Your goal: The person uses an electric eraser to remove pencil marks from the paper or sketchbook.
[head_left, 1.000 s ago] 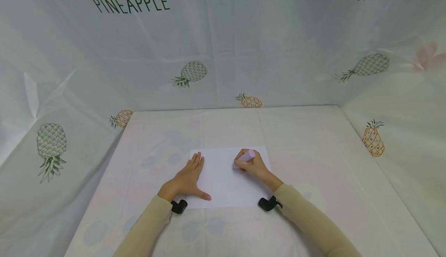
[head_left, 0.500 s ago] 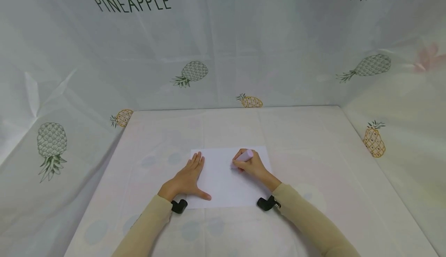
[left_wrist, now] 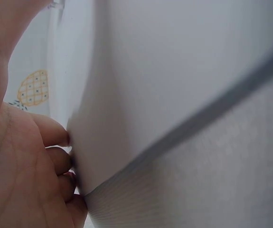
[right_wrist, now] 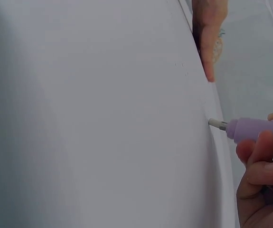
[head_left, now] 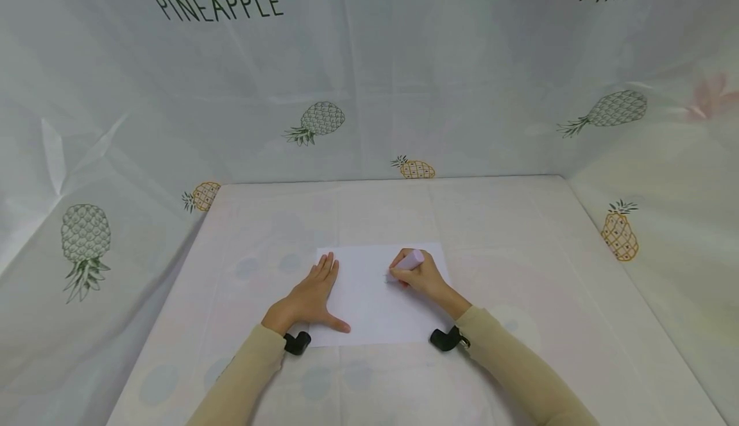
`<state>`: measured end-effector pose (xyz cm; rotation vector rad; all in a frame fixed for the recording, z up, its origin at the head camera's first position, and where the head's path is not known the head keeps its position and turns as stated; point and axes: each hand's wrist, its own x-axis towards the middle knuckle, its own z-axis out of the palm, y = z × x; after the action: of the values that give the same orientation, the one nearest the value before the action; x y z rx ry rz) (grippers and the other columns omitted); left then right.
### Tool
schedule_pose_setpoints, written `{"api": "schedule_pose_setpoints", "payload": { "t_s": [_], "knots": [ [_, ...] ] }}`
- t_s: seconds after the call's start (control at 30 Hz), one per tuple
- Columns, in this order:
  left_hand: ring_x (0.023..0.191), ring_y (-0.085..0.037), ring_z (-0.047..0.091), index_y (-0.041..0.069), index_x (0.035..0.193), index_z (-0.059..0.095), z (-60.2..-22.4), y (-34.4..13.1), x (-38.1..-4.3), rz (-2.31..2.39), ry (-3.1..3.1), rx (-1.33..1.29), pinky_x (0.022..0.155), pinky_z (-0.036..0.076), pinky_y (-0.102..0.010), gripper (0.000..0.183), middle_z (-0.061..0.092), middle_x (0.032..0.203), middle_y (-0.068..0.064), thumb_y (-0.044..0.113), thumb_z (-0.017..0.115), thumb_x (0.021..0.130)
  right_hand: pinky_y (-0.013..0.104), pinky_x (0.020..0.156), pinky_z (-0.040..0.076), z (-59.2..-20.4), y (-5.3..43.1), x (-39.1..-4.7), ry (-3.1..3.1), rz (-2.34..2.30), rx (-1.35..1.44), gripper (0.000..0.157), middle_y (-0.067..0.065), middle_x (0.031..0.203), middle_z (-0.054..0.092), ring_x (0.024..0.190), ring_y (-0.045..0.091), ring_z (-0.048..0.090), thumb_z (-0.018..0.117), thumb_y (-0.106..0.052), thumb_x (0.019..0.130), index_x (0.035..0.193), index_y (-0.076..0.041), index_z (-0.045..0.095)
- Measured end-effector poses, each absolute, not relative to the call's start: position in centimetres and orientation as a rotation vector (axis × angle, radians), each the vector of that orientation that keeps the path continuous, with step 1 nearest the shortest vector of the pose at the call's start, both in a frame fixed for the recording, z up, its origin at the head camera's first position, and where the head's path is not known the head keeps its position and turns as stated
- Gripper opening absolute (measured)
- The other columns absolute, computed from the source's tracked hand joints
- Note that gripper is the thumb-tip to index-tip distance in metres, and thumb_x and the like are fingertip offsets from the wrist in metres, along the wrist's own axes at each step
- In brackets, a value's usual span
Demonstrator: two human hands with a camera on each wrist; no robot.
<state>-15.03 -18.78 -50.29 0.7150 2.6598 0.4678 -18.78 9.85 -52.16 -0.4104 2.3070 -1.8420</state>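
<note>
A white sheet of paper (head_left: 372, 314) lies on the table before me. My left hand (head_left: 308, 296) rests on its left edge with fingers straight and thumb spread wide. Over the upper right part of the sheet, my right hand (head_left: 426, 280) grips a lilac electric eraser (head_left: 412, 260), slanted with its top end up to the right. Seen from the right wrist, the slim pale tip of the electric eraser (right_wrist: 252, 130) touches the paper (right_wrist: 122, 114). Fingers and thumb curl around the lilac body. In the left wrist view, my left fingertips (left_wrist: 60, 135) press on the paper's edge.
A pale cloth with faint spots covers the table (head_left: 502, 233). White curtains (head_left: 462, 79) printed with pineapples enclose the back and sides. Black wrist cameras sit on both sleeves. A few tiny specks show on the paper in the right wrist view.
My right hand and the electric eraser shift a little left, then back to the right, in small strokes on the paper. The left hand keeps its place.
</note>
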Motion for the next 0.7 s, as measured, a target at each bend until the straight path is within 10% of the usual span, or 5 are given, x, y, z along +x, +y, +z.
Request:
{"api": "schedule_pose_setpoints", "payload": {
  "t_s": [0.7],
  "knots": [
    [0.15, -0.037, -0.006, -0.007, 0.156, 0.009, -50.16, -18.76, -14.99, 0.481, 2.653, 0.708, 0.121, 0.008, -0.05, 0.142, -0.006, 0.163, -0.024, 0.071, 0.082, 0.062, 0.024, 0.046, 0.047, -52.46, 10.12, -18.39, 2.341, -1.864, -0.396, 0.005, 0.01, 0.062, 0.062, 0.05, 0.018, 0.057, 0.071, 0.001, 0.083, 0.085, 0.003, 0.067]
  ]
}}
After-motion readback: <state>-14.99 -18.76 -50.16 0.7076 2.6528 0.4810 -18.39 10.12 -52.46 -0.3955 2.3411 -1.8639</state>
